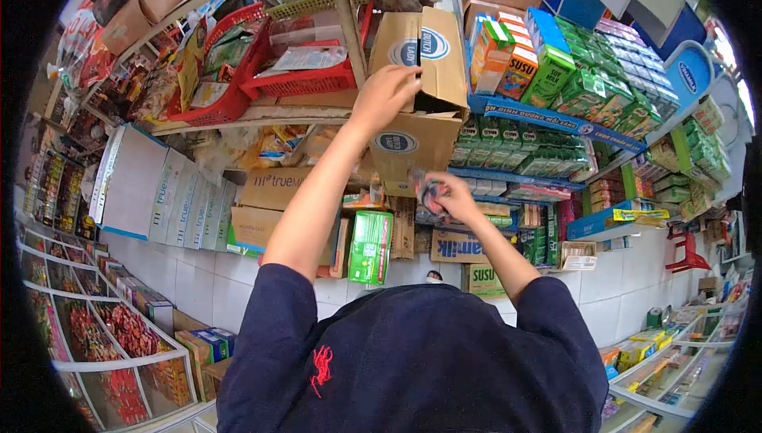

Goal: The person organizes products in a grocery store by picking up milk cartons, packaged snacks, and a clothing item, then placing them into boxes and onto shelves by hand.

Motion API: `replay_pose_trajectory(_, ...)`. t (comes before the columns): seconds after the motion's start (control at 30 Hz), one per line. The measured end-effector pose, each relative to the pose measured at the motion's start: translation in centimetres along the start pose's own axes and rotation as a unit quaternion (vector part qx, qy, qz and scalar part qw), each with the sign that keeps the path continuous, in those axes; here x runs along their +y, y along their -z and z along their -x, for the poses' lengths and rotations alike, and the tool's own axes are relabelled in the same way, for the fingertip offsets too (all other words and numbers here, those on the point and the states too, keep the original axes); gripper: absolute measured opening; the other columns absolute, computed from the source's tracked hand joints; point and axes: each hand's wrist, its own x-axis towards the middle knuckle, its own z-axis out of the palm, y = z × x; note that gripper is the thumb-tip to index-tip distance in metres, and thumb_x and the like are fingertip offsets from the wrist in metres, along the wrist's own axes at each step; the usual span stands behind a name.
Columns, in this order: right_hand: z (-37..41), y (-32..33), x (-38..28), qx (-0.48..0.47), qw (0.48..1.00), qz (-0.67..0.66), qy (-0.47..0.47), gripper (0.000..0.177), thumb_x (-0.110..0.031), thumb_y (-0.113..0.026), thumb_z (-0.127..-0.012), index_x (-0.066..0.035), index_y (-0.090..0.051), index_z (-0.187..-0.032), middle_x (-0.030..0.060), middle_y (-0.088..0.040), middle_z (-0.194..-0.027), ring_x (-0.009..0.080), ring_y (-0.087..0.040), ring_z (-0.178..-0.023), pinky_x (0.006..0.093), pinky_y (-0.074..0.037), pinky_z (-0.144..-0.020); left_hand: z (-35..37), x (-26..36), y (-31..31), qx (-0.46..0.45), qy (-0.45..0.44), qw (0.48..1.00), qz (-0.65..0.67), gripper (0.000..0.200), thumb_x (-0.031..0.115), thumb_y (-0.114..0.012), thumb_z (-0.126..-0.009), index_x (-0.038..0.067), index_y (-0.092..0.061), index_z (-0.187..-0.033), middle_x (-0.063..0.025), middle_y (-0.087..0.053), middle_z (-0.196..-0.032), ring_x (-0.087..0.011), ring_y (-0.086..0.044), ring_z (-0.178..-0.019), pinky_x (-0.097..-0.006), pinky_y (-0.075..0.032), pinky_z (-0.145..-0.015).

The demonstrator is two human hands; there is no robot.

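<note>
In front of me stands a tall brown Dutch Lady carton point(417, 143), its top flaps partly raised with a dark gap between them. My left hand point(386, 97) is on the near left flap point(394, 42), its fingers bent at the flap's edge by the gap. Lower down, beside the carton's right side, my right hand point(451, 197) is closed around a small shiny object with red and dark parts point(432, 195). Fingers and blur hide what kind of thing it is.
Right of the carton, a blue display shelf point(532, 122) carries drink cartons. Red baskets point(305, 76) of packets sit on the left shelf. Below are a TH true MILK box point(274, 187) and a green pack point(370, 246). A metal post point(346, 20) rises left of the carton.
</note>
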Motion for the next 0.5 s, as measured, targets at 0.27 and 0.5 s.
replay_pose_trajectory(0.27, -3.7, 5.7, -16.1, 0.232, 0.929, -0.283, 0.054, 0.036, -0.013, -0.059, -0.080, 0.001, -0.045, -0.110, 0.0071, -0.055, -0.101, 0.0125, -0.054, -0.089, 0.0249, -0.043, -0.077, 8.3, 6.1, -5.5, 0.027, -0.018, 0.974, 0.224, 0.090, 0.028, -0.075, -0.060, 0.006, -0.024, -0.132, -0.0193, -0.025, -0.134, -0.0321, -0.029, -0.123, -0.0392, -0.026, -0.100)
replay_pose_trajectory(0.5, -5.6, 6.6, -14.5, 0.255, 0.949, 0.013, 0.182, 0.051, -0.026, -0.057, -0.078, 0.003, -0.042, -0.117, 0.0155, -0.042, -0.120, 0.0262, -0.036, -0.117, 0.0354, -0.026, -0.098, 1.6, 7.4, 1.4, 0.122, -0.100, 0.986, 0.051, 0.054, 0.006, -0.065, -0.067, 0.009, -0.044, -0.117, -0.0137, -0.051, -0.106, -0.0286, -0.051, -0.099, -0.0338, -0.041, -0.084)
